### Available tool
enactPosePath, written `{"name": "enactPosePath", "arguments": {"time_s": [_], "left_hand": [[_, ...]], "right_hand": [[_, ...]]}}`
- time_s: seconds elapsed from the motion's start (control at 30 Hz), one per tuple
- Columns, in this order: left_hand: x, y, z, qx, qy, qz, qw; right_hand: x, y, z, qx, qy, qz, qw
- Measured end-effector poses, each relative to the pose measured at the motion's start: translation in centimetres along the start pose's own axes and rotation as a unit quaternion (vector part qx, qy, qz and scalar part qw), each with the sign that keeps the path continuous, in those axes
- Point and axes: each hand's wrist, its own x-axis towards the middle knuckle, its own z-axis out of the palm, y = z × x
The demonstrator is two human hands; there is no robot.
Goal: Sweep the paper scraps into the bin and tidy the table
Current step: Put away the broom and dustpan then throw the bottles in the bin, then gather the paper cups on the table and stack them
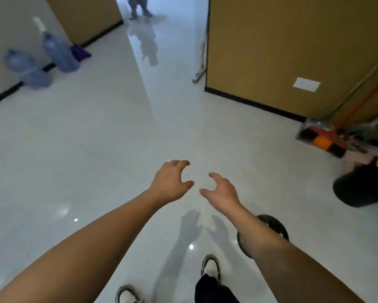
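My left hand (170,182) and my right hand (222,190) reach out in front of me over a glossy white tiled floor (96,138), fingers loosely curled, both holding nothing. A broom (321,141) with orange and black bristles leans against the tan wall at the right, beside a metal dustpan (319,123). A dark round bin (358,186) stands at the right edge. No table and no paper scraps are in view.
Two large blue water bottles (39,64) and a purple cloth (80,52) lie at the left wall. A tan partition (282,51) stands at the right. Another person's legs (138,6) show far down the corridor. A dark round object (271,226) sits under my right forearm.
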Motion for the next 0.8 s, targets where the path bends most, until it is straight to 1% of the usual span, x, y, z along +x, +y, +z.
{"name": "enactPosePath", "arguments": {"time_s": [0.1, 0.17, 0.27, 0.37, 0.43, 0.5, 0.6, 0.7, 0.8], "left_hand": [[-7.1, -7.3, -3.9, -0.017, 0.059, -0.081, 0.995], [-13.0, -12.5, -6.2, -0.028, 0.099, -0.14, 0.985], [-24.1, -20.6, -8.2, -0.047, 0.155, -0.231, 0.959], [-36.8, -28.0, -8.8, -0.065, 0.195, -0.324, 0.924], [-45.5, -32.1, -8.7, -0.078, 0.23, -0.391, 0.887], [-54.3, -35.0, -8.0, -0.099, 0.258, -0.466, 0.84], [-66.3, -37.3, -6.0, -0.124, 0.264, -0.559, 0.776], [-75.5, -38.3, -3.8, -0.158, 0.285, -0.635, 0.7], [-81.6, -38.7, -1.3, -0.183, 0.324, -0.691, 0.62]], "right_hand": [[-2.6, -6.1, 6.4, -0.055, -0.058, -0.075, 0.994], [-5.4, -9.9, 11.8, -0.085, -0.097, -0.125, 0.984], [-11.5, -14.4, 21.3, -0.129, -0.162, -0.188, 0.96], [-19.5, -16.6, 31.6, -0.162, -0.242, -0.231, 0.928], [-24.9, -17.4, 38.4, -0.196, -0.296, -0.256, 0.899], [-30.4, -17.7, 44.7, -0.231, -0.35, -0.279, 0.864], [-38.3, -17.6, 51.9, -0.275, -0.426, -0.31, 0.804], [-44.6, -17.3, 57.3, -0.318, -0.482, -0.339, 0.742], [-48.9, -17.5, 61.9, -0.356, -0.516, -0.367, 0.688]]}}
